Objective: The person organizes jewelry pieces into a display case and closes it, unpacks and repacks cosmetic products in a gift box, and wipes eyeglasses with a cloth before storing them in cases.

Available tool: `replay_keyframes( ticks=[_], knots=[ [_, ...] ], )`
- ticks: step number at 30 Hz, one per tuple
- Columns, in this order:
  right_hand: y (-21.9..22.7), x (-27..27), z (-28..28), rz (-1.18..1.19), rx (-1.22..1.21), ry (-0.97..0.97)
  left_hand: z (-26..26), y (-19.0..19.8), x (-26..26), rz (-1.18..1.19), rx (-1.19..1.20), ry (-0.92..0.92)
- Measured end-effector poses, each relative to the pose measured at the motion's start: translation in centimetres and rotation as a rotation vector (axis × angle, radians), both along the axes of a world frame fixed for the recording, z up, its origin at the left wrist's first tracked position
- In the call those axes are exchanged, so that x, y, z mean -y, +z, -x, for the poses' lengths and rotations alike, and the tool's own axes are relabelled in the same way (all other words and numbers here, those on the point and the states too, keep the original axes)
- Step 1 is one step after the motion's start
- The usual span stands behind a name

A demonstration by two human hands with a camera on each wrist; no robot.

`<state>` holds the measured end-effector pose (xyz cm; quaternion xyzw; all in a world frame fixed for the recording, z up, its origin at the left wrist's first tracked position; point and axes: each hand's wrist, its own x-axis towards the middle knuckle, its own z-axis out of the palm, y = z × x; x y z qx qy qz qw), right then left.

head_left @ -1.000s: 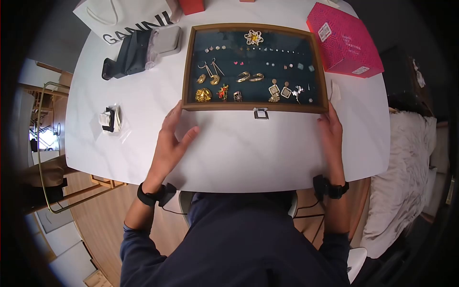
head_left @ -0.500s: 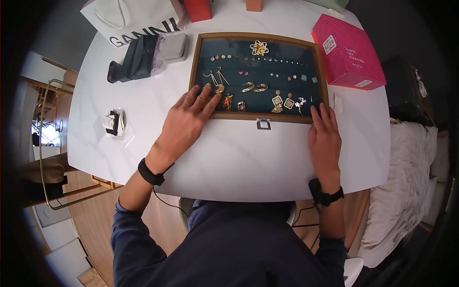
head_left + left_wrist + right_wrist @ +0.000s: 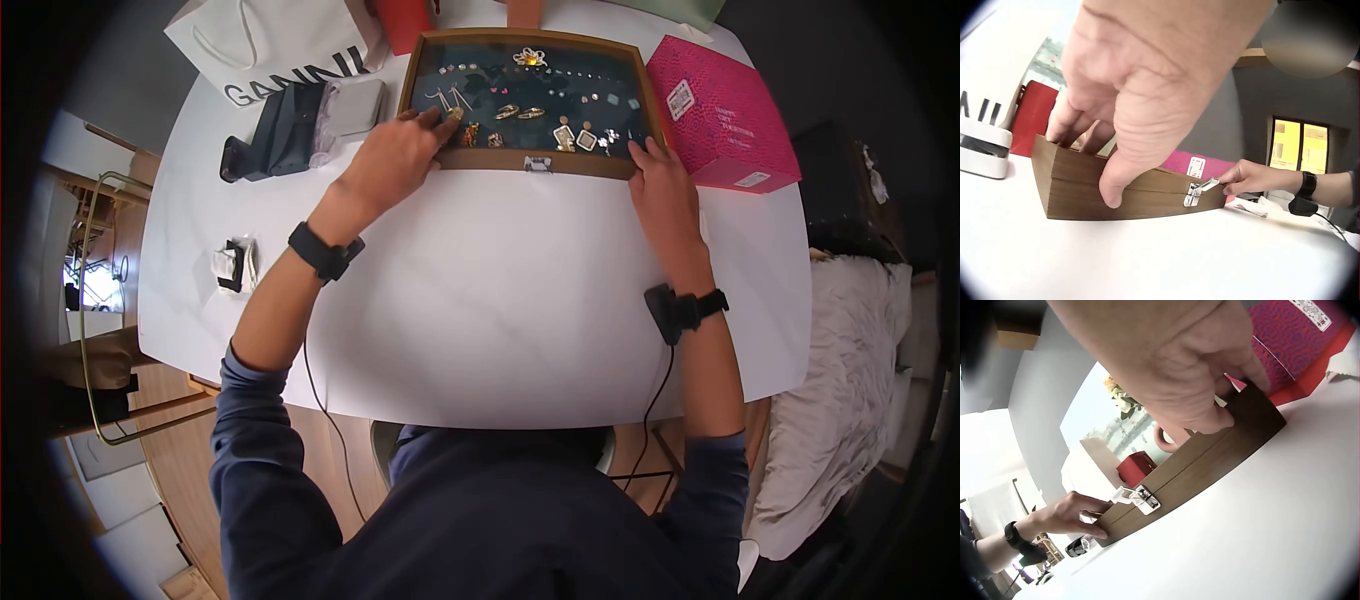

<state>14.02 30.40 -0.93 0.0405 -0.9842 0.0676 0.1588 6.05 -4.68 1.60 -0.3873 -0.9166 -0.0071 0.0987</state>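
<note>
A wooden jewelry box (image 3: 600, 163) with a clear lid lies toward the back of the white table, showing rows of earrings, brooches and rings on dark lining. My left hand (image 3: 392, 165) grips its front left corner, fingers over the lid and thumb (image 3: 1110, 190) against the front wall. At the front right corner my right hand (image 3: 665, 195) holds the edge, its thumb (image 3: 1215, 420) by the top of the front wall. Between the hands, the metal latch (image 3: 1194, 192) sticks out from the front. Left fingers cover some jewelry at the lower left.
A pink box (image 3: 725, 120) stands close to the right side. Left of the jewelry box are a grey case (image 3: 355, 108), dark cases (image 3: 285, 130) and a white paper bag (image 3: 275, 45). A small wrapped packet (image 3: 235, 265) lies at the table's left.
Both hands came up from beside the box onto its front corners. The jewelry box has since moved away from me, toward the back of the table, with the hands following.
</note>
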Motion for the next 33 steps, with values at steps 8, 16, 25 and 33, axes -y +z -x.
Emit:
replay_keyframes(
  ticks=[8, 16, 25, 33],
  knots=[
    [2.3, 0.0, -1.9, 0.099, -0.025, -0.018, 0.3, 1.2, -1.0, -0.018, 0.16, 0.129],
    [-0.9, -4.4, -11.3, 0.172, 0.167, -0.251, -3.7, 4.2, -12.3, -0.361, 0.027, -0.272],
    [-4.4, -10.7, -15.5, 0.875, -0.091, -0.353, -1.6, 0.1, -32.2, -0.264, -0.273, -0.316],
    [-2.7, -17.8, -19.2, 1.314, -0.362, -0.555, -3.8, -1.4, -33.7, -0.293, -0.177, -0.322]
  ],
)
